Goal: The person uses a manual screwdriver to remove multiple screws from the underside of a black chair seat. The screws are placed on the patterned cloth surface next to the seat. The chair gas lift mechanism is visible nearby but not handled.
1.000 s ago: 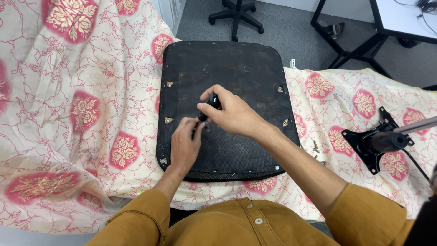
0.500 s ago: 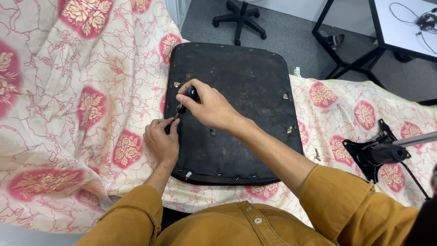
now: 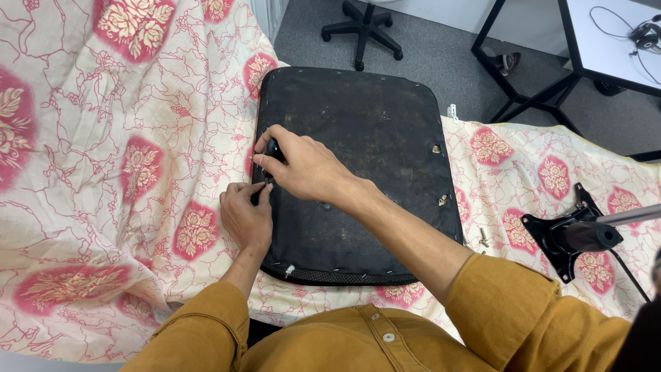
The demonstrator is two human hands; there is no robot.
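Two hands meet left of centre: right hand (image 3: 303, 169) clenches one screwdriver (image 3: 273, 149); left hand (image 3: 246, 215) pinches its tip on one seat (image 3: 372, 138).

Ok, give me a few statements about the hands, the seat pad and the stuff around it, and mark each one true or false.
1. The right hand grips a dark-handled tool over the seat pad's left edge. True.
2. The left hand rests far from the tool, on the grey floor. False: it sits at the pad's left edge, just below the tool's tip.
3. The seat pad lies on a floral cloth. True.
4. The black metal bracket is bolted onto the pad. False: it lies apart on the cloth, to the pad's right.
5. A few loose screws lie on the cloth right of the pad. True.
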